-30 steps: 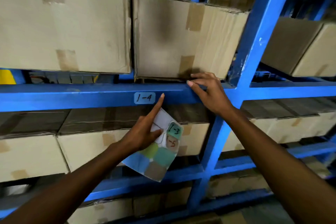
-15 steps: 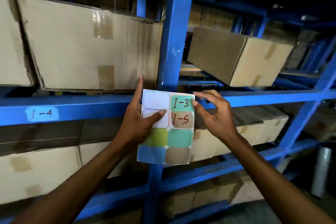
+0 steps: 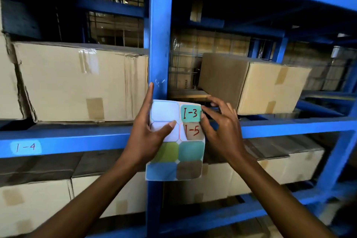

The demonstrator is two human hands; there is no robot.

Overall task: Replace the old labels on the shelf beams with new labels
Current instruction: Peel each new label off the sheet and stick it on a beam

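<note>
My left hand [image 3: 148,137] holds a sheet of coloured labels [image 3: 173,160] in front of the blue upright post [image 3: 159,35], thumb pressed on an empty white cell. The sheet carries a teal label marked "I-3" [image 3: 190,113] and a brown one marked "I-5" [image 3: 191,131]. My right hand [image 3: 222,131] pinches the right edge of the teal "I-3" label with thumb and fingertips. A pale blue label reading "I-4" [image 3: 26,147] is stuck on the blue shelf beam [image 3: 77,141] at far left.
Taped cardboard boxes fill the shelves: a large one [image 3: 77,83] above the left beam, an angled one [image 3: 255,85] right of the post, more [image 3: 34,203] on the level below. The right beam [image 3: 289,127] runs behind my right hand.
The view has swung right, so the "I-4" label now sits at far left. My right hand left the beam and came to the sheet, where it now pinches the "I-3" label's edge.
</note>
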